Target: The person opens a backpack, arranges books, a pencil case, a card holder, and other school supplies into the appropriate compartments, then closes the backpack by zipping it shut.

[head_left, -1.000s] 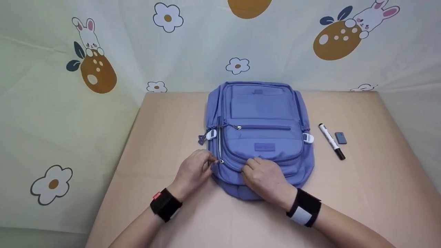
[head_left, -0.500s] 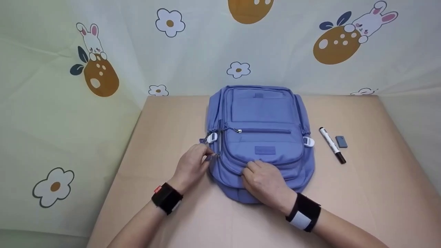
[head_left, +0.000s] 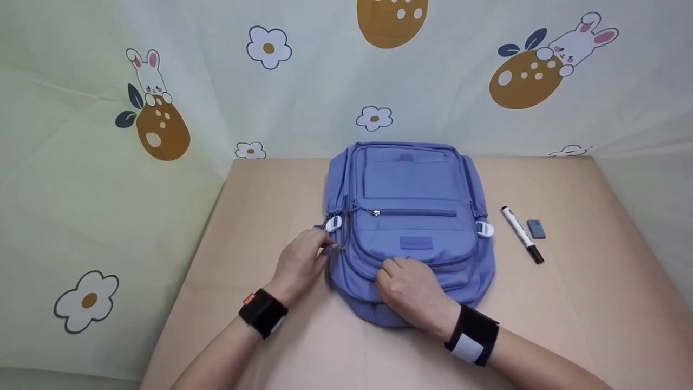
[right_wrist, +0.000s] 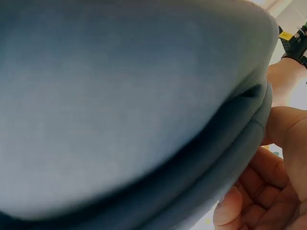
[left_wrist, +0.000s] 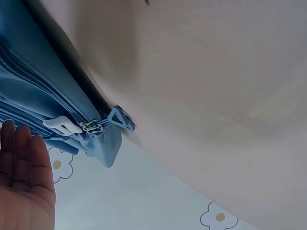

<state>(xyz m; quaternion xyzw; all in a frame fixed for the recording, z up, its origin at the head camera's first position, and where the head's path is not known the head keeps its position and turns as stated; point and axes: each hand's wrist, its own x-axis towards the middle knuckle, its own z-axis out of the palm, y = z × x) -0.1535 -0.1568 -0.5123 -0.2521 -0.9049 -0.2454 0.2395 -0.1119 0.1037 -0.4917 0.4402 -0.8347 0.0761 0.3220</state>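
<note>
A blue backpack (head_left: pixel 417 181) lies front side up on the table. Along its left side runs a zipper, and my left hand (head_left: pixel 300 260) pinches the slider (head_left: pixel 341 247) there with thumb and forefinger. The fingers of my right hand (head_left: pixel 414 292) are curled over the fabric at the bag's lower front and grip it. In the left wrist view, a triangular pull (left_wrist: pixel 117 119) hangs beside a white buckle (left_wrist: pixel 62 125), with several fingers of the left hand (left_wrist: pixel 26 187) nearby. Blurred fabric (right_wrist: pixel 120 105) fills most of the right wrist view.
To the right of the bag lie a white marker (head_left: pixel 521 234) with a black cap and a small blue-grey eraser-like block (head_left: pixel 536 228). A patterned cloth (head_left: pixel 325 70) with rabbits and flowers hangs behind the tan table (head_left: pixel 260 206) and along its sides.
My left hand has drawn the slider a short way up the backpack's left zipper. The right hand keeps its grip at the lower front. The head view has tilted slightly up.
</note>
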